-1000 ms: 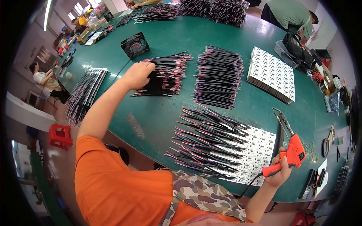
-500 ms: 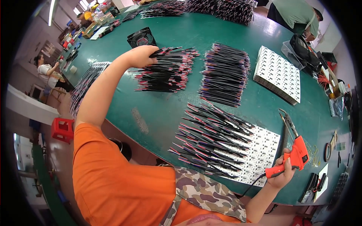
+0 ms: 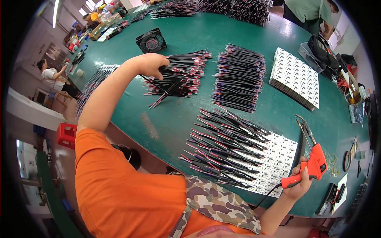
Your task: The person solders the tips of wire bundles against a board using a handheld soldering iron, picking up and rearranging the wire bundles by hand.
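Note:
My left hand [image 3: 152, 65] reaches to the left bundle of black wires [image 3: 180, 81] with red and white ends. Its fingers are curled around a few of those wires, partly hidden under the hand. Several wires lie crosswise over that bundle. In my right hand [image 3: 297, 186] is a red soldering gun [image 3: 315, 164], closed around the handle, its metal tip pointing up and away. Left of it lies a white circuit board sheet [image 3: 279, 154], with many black wires [image 3: 222, 146] fanned across its left part and past its edge.
A second wire bundle [image 3: 239, 77] lies mid-table, beside a stack of white circuit board sheets [image 3: 295, 77]. A black fan [image 3: 151, 41] stands behind the left bundle. More wires [image 3: 248, 11] are heaped at the far edge. Tape [image 3: 347, 160] lies at right. Other people are nearby.
My left hand has shifted slightly down over the left bundle, and several wires there now lie crosswise. My right hand still holds the soldering gun in about the same place.

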